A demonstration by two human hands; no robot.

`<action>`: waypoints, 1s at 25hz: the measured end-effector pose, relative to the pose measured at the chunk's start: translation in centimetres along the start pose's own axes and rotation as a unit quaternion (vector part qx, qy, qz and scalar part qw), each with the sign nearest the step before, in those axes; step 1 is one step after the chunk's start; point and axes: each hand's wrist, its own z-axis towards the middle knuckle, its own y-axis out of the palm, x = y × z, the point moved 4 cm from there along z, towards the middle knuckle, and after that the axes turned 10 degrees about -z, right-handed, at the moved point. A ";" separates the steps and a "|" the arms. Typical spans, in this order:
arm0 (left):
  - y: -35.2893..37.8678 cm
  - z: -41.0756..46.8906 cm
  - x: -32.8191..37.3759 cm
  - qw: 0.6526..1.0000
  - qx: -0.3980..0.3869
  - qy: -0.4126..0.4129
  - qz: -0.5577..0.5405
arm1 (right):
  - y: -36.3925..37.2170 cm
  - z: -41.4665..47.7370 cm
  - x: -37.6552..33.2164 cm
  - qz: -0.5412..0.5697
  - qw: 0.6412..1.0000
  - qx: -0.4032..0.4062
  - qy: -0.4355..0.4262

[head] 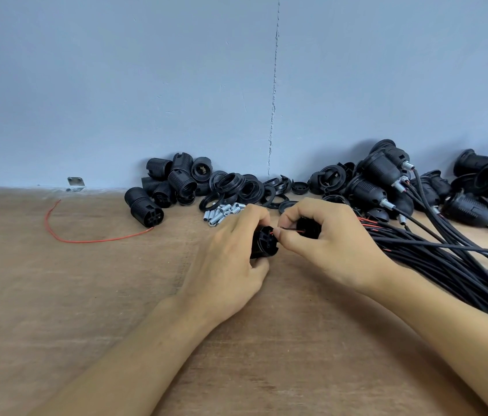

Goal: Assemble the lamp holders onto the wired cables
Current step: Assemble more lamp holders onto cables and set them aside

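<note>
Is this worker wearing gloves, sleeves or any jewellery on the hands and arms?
No. The left hand and right hand are bare: no gloves, rings or tape show. The left forearm and right forearm are bare too, with no sleeve, watch or bracelet in view.

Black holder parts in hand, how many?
2. One lamp holder body gripped in the left hand; one smaller black part tucked in the right hand, mostly hidden. The hands may hide more.
</note>
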 end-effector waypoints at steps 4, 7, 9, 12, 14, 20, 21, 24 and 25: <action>0.2 0.0 -0.5 1.000 -0.012 -0.019 -0.013 | 0.2 0.0 0.0 -0.076 0.995 0.013 -0.058; 0.3 0.1 -0.7 0.999 -0.023 -0.022 -0.020 | 0.2 0.0 0.3 -0.083 0.994 0.009 -0.066; 0.4 0.1 -0.7 0.999 -0.028 -0.020 -0.028 | 0.3 0.0 0.4 -0.089 0.994 -0.002 -0.065; 0.4 0.0 -0.7 0.999 -0.038 -0.012 -0.034 | 0.6 -0.2 0.4 -0.095 0.994 -0.008 -0.057; 0.4 0.0 -0.6 0.998 -0.049 -0.006 -0.036 | 0.8 -0.3 0.4 -0.097 0.994 -0.005 -0.049; 0.5 -0.2 -0.3 0.996 -0.065 0.015 -0.062 | 1.0 -0.7 -0.1 -0.101 0.995 0.002 -0.026; 0.5 -0.2 -0.3 0.996 -0.063 0.018 -0.063 | 1.0 -0.8 -0.1 -0.089 0.996 0.001 -0.017; 0.5 -0.2 -0.5 0.996 -0.066 0.013 -0.061 | 1.0 -0.8 0.2 -0.035 0.999 -0.013 0.009; 0.5 -0.2 -0.6 0.996 -0.068 0.007 -0.060 | 0.9 -0.7 0.3 -0.024 1.000 -0.015 0.013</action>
